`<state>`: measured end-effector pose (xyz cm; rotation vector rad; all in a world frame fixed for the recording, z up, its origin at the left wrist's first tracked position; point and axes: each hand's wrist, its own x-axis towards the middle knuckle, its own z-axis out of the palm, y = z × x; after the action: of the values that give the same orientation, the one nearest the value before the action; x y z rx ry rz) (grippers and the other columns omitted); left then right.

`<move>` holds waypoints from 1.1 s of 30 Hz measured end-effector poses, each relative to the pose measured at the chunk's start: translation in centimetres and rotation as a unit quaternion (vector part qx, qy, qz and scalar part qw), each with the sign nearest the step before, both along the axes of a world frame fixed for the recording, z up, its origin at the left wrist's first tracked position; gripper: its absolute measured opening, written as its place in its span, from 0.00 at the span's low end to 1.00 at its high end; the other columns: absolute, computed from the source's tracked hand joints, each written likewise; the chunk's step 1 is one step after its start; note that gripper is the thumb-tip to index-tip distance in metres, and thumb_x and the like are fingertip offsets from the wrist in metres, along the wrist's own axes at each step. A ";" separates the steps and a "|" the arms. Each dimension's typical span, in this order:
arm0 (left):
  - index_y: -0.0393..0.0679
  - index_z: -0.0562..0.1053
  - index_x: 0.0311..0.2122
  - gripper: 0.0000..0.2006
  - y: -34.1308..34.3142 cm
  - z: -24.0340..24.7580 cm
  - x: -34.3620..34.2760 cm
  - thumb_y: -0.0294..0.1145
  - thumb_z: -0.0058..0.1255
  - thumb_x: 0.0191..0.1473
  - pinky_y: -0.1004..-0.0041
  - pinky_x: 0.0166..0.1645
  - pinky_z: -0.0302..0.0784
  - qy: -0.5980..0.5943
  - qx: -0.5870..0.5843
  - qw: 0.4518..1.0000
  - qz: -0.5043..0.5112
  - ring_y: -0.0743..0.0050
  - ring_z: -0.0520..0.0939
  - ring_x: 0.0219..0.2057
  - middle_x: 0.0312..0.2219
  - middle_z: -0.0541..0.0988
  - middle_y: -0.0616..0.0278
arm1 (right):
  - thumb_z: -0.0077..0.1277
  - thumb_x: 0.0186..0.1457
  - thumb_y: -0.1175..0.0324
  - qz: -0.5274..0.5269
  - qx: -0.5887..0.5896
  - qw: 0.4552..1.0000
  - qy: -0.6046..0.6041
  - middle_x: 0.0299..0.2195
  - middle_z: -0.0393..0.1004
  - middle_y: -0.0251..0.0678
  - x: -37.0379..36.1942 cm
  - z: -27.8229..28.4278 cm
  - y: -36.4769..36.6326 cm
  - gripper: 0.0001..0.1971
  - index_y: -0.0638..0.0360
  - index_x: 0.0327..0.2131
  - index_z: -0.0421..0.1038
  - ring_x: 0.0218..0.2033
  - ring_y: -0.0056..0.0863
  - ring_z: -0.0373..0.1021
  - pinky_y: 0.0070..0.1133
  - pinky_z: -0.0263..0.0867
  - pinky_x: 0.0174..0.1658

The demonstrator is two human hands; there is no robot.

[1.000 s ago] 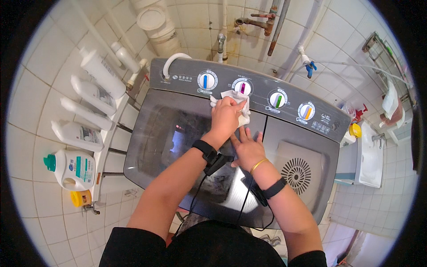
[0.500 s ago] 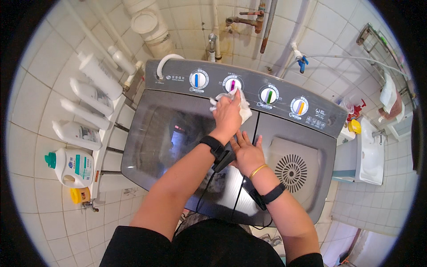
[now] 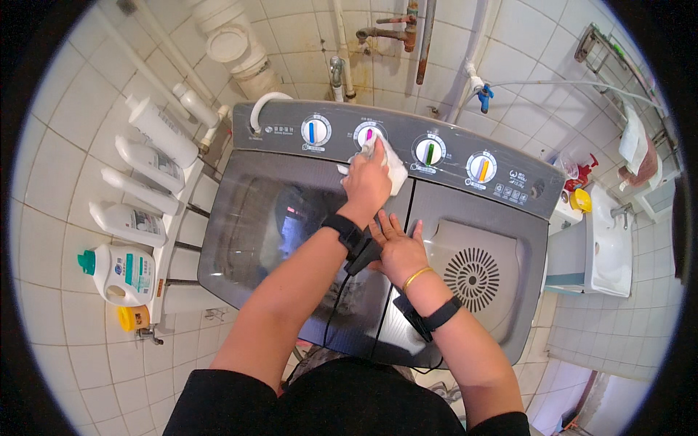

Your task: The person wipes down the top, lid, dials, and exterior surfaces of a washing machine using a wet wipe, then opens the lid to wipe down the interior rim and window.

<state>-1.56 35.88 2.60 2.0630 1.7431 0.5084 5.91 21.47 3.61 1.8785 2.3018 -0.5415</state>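
One crumpled white cloth (image 3: 395, 169), I see, far side, left hand (image 3: 366, 180) gripping; right hand (image 3: 402, 256) splayed, empty, on boxy grey plastic washer (image 3: 472, 207).

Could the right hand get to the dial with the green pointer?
Likely yes: the right hand looks empty, and nothing visible blocks its way to the dial; the white cloth is further left.

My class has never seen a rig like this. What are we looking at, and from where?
There is no robot here, only a person's two bare hands. A fisheye camera worn on the head looks down, so straight edges bend. Below is a grey twin-tub washing machine. The left hand holds a white cloth that partly covers the knob with the pink pointer. The right hand, holding nothing, appears to rest on the machine's top. Both wrists wear black bands.
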 end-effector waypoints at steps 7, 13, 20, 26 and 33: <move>0.55 0.44 0.70 0.36 1.1 0.5 1.5 0.37 0.45 0.60 0.55 0.59 0.66 -0.089 -0.073 0.993 0.008 0.34 0.70 0.55 0.54 0.67 0.31 | 0.58 0.51 0.51 -0.003 -0.029 1.000 -0.007 0.72 0.37 0.33 0.2 0.0 0.2 0.45 0.44 0.69 0.46 0.71 0.31 0.40 0.57 0.33 0.66; 0.55 0.45 0.70 0.36 2.8 -0.2 1.8 0.38 0.44 0.60 0.54 0.58 0.67 -0.085 -0.051 0.995 -0.023 0.40 0.69 0.57 0.61 0.60 0.36 | 0.58 0.52 0.52 -0.005 -0.025 1.000 0.007 0.72 0.38 0.32 0.4 -0.1 0.0 0.43 0.44 0.68 0.48 0.72 0.31 0.39 0.58 0.33 0.66; 0.58 0.45 0.70 0.36 2.8 1.7 1.7 0.40 0.45 0.60 0.54 0.57 0.69 -0.137 -0.119 0.983 0.015 0.39 0.74 0.53 0.55 0.68 0.36 | 0.58 0.52 0.52 0.004 -0.035 0.999 -0.022 0.72 0.37 0.33 0.3 0.1 0.1 0.41 0.46 0.67 0.53 0.72 0.31 0.39 0.58 0.34 0.65; 0.63 0.45 0.70 0.34 1.3 0.3 0.8 0.41 0.44 0.62 0.53 0.57 0.69 -0.090 -0.135 0.987 0.007 0.41 0.73 0.54 0.53 0.71 0.40 | 0.58 0.51 0.50 -0.007 0.012 0.999 0.035 0.72 0.37 0.33 0.5 -1.7 -0.2 0.35 0.48 0.62 0.63 0.72 0.32 0.39 0.59 0.35 0.65; 0.58 0.50 0.69 0.34 2.1 1.1 0.8 0.37 0.47 0.59 0.54 0.54 0.70 -0.097 -0.048 0.994 0.017 0.35 0.76 0.49 0.45 0.75 0.32 | 0.59 0.51 0.52 0.000 -0.026 1.000 -0.004 0.71 0.38 0.33 0.2 -0.2 0.1 0.46 0.46 0.69 0.46 0.71 0.32 0.41 0.58 0.35 0.65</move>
<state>-0.75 38.01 3.72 1.8553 1.6574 0.6012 6.13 21.56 3.42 1.8548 2.2592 -0.5886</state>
